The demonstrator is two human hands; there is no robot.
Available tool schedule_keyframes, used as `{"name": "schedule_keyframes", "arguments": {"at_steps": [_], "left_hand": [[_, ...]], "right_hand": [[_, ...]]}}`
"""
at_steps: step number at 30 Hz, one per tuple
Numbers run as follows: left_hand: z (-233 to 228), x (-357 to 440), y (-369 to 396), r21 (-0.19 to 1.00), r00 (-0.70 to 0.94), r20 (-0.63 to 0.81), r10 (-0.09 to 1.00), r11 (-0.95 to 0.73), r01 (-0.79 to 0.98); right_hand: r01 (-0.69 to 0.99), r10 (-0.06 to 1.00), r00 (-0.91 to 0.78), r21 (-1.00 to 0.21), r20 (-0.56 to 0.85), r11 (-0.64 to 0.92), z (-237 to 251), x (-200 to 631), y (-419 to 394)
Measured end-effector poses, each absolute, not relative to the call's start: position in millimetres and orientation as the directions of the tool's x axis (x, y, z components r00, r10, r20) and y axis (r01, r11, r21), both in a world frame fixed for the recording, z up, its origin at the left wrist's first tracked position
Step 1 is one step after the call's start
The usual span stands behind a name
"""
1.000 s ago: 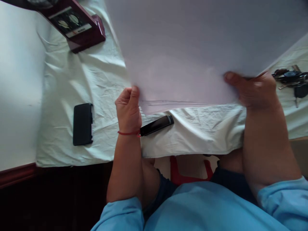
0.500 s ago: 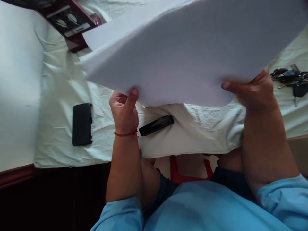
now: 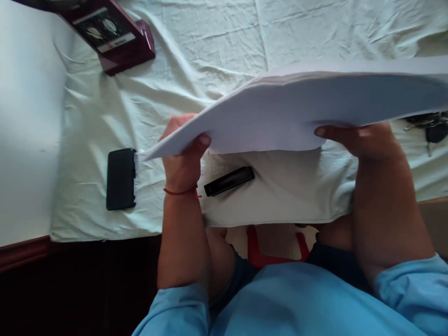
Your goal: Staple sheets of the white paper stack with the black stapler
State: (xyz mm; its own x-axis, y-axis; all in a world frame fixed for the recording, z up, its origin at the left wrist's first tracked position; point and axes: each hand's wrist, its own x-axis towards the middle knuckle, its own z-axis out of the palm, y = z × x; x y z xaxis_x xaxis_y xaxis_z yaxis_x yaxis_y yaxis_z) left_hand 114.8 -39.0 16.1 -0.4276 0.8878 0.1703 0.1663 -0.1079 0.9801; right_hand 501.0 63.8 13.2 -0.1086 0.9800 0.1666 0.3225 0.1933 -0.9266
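Note:
A stack of white paper sheets [image 3: 273, 109] is held up over the cloth, its near edge toward me and its surface bent. My left hand [image 3: 185, 149] pinches the left part of the stack, thumb on the near face and fingers behind it. On the right, my right hand [image 3: 367, 140] grips the lower edge the same way, its fingers hidden by the paper. Just below the paper, beside my left wrist, lies a black stapler-like object [image 3: 229, 181] on the cloth.
A pale green cloth [image 3: 175, 60] covers the table. At the left lies a black case-like object [image 3: 121, 179]; behind it stands a dark maroon stand [image 3: 129, 51] with a label. A bunch of keys [image 3: 436, 132] is partly behind the paper at right. Below is a red stool [image 3: 255, 247].
The paper stack has tilted and come down from the top of the view, uncovering the far cloth and the maroon stand. It now hides some of the keys. Both hands keep their hold.

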Motion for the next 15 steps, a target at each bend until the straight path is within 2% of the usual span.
{"name": "schedule_keyframes", "arguments": {"at_steps": [3, 8, 10, 13, 15], "left_hand": [[12.9, 118.4, -38.5, 0.939, -0.407, 0.315, 0.857, -0.218, 0.266], [14.4, 123.0, -36.8, 0.928, -0.506, 0.363, 0.782, -0.356, 0.115], [16.9, 120.4, -37.6, 0.936, -0.472, 0.348, 0.81, -0.331, 0.121], [19.2, 116.0, -38.9, 0.935, -0.399, 0.33, 0.856, -0.237, 0.263], [21.1, 115.3, -40.0, 0.939, -0.418, 0.301, 0.857, -0.19, 0.287]], "right_hand": [[0.434, 0.981, -0.094, -0.88, 0.171, 0.195, 15.8, 498.8, 65.3], [0.43, 0.956, -0.113, -0.854, 0.27, 0.293, 17.4, 497.9, 63.4], [0.424, 0.961, -0.159, -0.863, 0.227, 0.274, 17.4, 498.5, 63.6], [0.478, 0.976, -0.163, -0.854, 0.143, 0.205, 16.7, 497.6, 66.5], [0.521, 0.98, -0.139, -0.831, 0.145, 0.197, 17.1, 496.7, 68.2]]}}
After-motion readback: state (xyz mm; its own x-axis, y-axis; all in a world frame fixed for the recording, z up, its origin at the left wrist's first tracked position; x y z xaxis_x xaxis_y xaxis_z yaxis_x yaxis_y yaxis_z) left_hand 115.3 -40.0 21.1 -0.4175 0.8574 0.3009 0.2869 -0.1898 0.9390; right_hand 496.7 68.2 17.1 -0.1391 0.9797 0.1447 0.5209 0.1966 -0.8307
